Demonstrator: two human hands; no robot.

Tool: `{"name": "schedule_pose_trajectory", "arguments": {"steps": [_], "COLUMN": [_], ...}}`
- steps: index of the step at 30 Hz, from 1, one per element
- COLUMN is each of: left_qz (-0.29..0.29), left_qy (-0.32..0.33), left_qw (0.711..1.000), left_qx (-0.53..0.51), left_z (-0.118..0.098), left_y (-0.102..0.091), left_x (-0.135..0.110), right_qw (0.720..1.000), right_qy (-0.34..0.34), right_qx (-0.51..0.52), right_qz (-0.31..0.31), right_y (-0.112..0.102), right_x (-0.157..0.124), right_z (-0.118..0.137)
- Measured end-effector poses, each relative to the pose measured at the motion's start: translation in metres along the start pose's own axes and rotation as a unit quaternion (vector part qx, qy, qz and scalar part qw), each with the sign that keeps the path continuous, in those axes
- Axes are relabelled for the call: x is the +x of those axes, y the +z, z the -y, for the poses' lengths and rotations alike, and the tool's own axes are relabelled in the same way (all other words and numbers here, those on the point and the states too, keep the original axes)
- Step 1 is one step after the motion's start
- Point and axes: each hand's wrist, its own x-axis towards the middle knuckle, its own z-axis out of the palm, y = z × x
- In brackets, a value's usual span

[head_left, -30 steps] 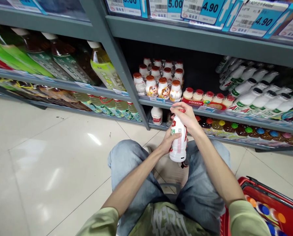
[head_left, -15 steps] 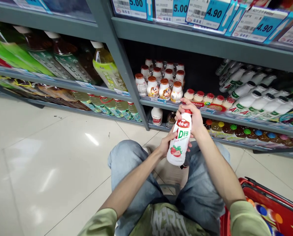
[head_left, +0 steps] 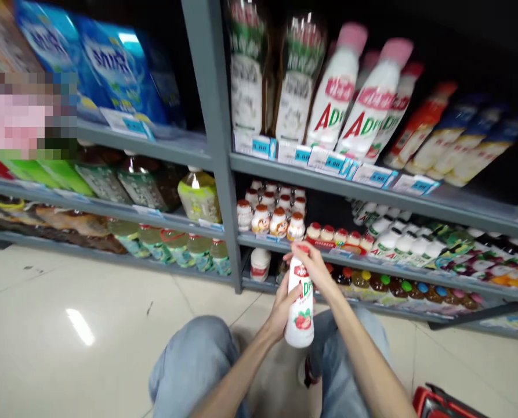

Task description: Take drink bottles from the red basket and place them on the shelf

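A white bottle of strawberry milk drink point(head_left: 301, 322) with a red cap stands nearly upright between my two hands, above the gap between my knees. My left hand point(head_left: 282, 305) wraps round its left side, thumb across the label. Around the cap and neck close the fingers of my right hand point(head_left: 314, 268), hiding most of the cap. Just beyond the hands, small bottles with red caps point(head_left: 278, 222) stand on a lower shelf. A row of red-lidded bottles point(head_left: 340, 237) in a red wrapper sits to their right.
Larger pink-capped bottles point(head_left: 334, 98) stand on the shelf above. Blue bags point(head_left: 115, 69) and tea bottles point(head_left: 148, 180) fill shelves left of a grey upright point(head_left: 217, 116). A red basket point(head_left: 437, 403) is partly visible at the lower right.
The view has tilted up, bringing the upper shelf into sight and leaving less of the basket visible. Both hands still hold the bottle, which now leans less.
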Motion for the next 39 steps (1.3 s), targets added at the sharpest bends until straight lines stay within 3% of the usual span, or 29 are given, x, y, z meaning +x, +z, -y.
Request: {"name": "schedule_pose_trajectory", "arguments": {"steps": [3, 5, 8, 12, 16, 18, 20, 22, 24, 28, 31, 34, 39], "left_qz": [-0.028, -0.021, 0.059, 0.151, 0.191, 0.167, 0.108, 0.057, 0.041, 0.065, 0.082, 0.087, 0.104], "left_qy": [0.054, 0.089, 0.121, 0.131, 0.133, 0.116, 0.092, 0.082, 0.086, 0.099, 0.104, 0.100, 0.089], "left_qw": [0.996, 0.986, 0.960, 0.920, 0.918, 0.934, 0.943, 0.941, 0.937, 0.926, 0.911, 0.887, 0.847], "left_qx": [0.072, 0.140, 0.246, 0.338, 0.322, 0.295, 0.300, 0.323, 0.336, 0.360, 0.391, 0.443, 0.514], "left_z": [-0.003, -0.006, -0.010, -0.013, -0.013, -0.015, -0.019, -0.022, -0.023, -0.019, -0.014, -0.011, -0.014], "left_y": [-0.010, -0.016, -0.020, -0.015, -0.007, -0.006, -0.008, -0.010, -0.012, -0.012, -0.013, -0.016, -0.018], "left_x": [0.008, 0.012, 0.010, 0.000, -0.005, -0.002, 0.004, 0.010, 0.013, 0.010, 0.006, 0.004, 0.001], "right_qw": [0.998, 0.998, 0.998, 0.987, 0.958, 0.940, 0.926, 0.913, 0.896, 0.834, 0.798, 0.800, 0.838], "right_qy": [0.013, -0.006, -0.043, -0.080, -0.112, -0.145, -0.196, -0.259, -0.328, -0.470, -0.520, -0.522, -0.474], "right_qx": [-0.038, -0.022, -0.035, -0.136, -0.261, -0.303, -0.307, -0.286, -0.264, -0.219, -0.215, -0.209, -0.186], "right_qz": [0.057, 0.058, 0.000, -0.040, -0.034, -0.059, -0.100, -0.130, -0.141, -0.187, -0.214, -0.208, -0.195], "right_y": [-0.003, -0.005, -0.010, -0.018, -0.027, -0.035, -0.047, -0.061, -0.075, -0.095, -0.104, -0.113, -0.135], "right_x": [-0.020, -0.036, -0.059, -0.088, -0.111, -0.116, -0.117, -0.115, -0.111, -0.093, -0.066, -0.032, 0.017], "right_z": [0.000, -0.001, 0.002, 0.018, 0.051, 0.077, 0.110, 0.149, 0.190, 0.254, 0.279, 0.287, 0.290]}}
